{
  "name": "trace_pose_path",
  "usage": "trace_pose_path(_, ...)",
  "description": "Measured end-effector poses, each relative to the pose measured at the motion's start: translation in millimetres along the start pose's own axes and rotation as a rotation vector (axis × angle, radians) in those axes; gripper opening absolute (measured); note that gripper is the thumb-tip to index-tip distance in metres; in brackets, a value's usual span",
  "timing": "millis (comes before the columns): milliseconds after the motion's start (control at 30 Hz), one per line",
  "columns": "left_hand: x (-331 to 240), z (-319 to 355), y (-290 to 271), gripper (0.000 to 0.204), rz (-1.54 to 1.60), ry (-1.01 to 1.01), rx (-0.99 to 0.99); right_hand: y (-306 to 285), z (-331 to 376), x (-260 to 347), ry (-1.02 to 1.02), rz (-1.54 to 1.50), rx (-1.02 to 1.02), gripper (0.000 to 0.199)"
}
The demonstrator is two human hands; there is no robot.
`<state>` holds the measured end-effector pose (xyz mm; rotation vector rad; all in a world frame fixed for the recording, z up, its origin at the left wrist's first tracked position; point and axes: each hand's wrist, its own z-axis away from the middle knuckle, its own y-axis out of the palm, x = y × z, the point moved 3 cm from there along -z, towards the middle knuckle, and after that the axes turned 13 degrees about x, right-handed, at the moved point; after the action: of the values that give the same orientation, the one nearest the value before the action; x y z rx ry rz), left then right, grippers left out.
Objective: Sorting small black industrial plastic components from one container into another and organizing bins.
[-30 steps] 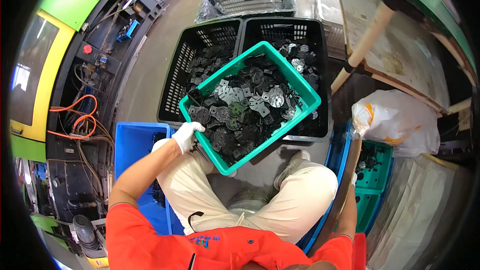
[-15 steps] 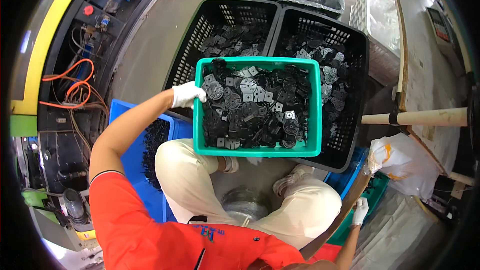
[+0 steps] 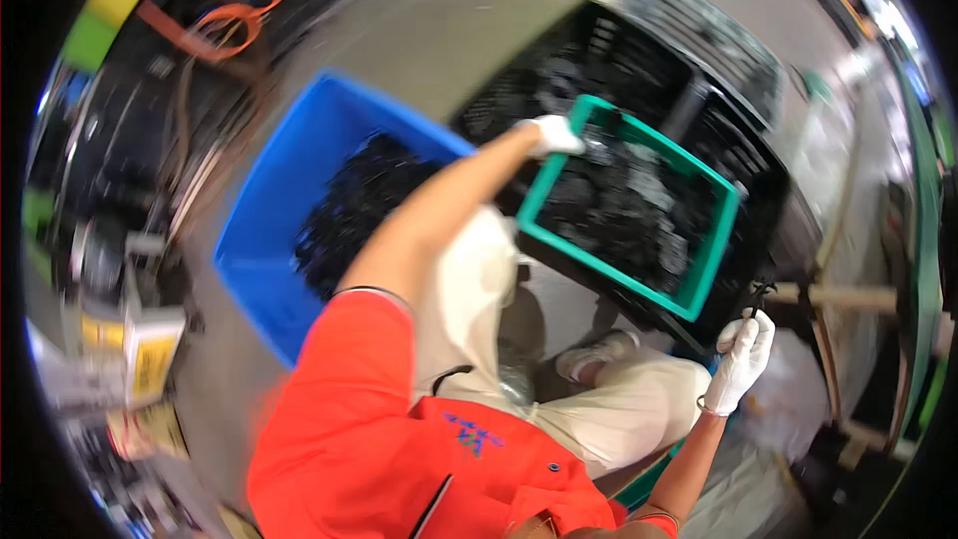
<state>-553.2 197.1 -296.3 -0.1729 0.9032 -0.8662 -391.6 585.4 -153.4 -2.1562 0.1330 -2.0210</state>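
My left hand (image 3: 556,136), in a white glove, is closed on the upper left side of a green plastic bin (image 3: 716,255). Dark flat plastic parts (image 3: 639,205), some greyer, fill the bin, which sits tilted over two black crates. At the right, my gloved right hand (image 3: 740,357) is raised beside my knee. Its fingers pinch a small black branched plastic piece (image 3: 761,293) that sticks up above them. Motion blur hides the finer detail of the parts.
A large blue bin (image 3: 264,230) holding a heap of black pieces (image 3: 364,195) stands left of my legs. Behind the green bin are the black crates (image 3: 569,45) and a grey crate (image 3: 714,30). A bar (image 3: 848,298) juts in at right; machinery with orange hoses (image 3: 225,15) lines the left.
My view has swung left, showing more of the blue bin. My right hand has come up from beside the low green container at right and now holds a black piece. The left stays on the bin.
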Motion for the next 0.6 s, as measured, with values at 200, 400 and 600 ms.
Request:
trace_pose_path(200,64.6,-24.8,20.9,0.047,0.069,-0.183,-0.394,269.2,1.9,112.8,0.008,-0.080,0.746,0.013)
trace_pose_path(400,-32.8,17.7,43.2,0.057,0.066,0.049,-0.062,383.4,-54.5,57.4,-0.219,0.129,0.783,0.034)
trace_pose_path(600,21.3,27.0,21.5,0.052,0.056,0.089,-0.193,252.9,-44.7,26.4,-0.505,0.512,0.318,0.014)
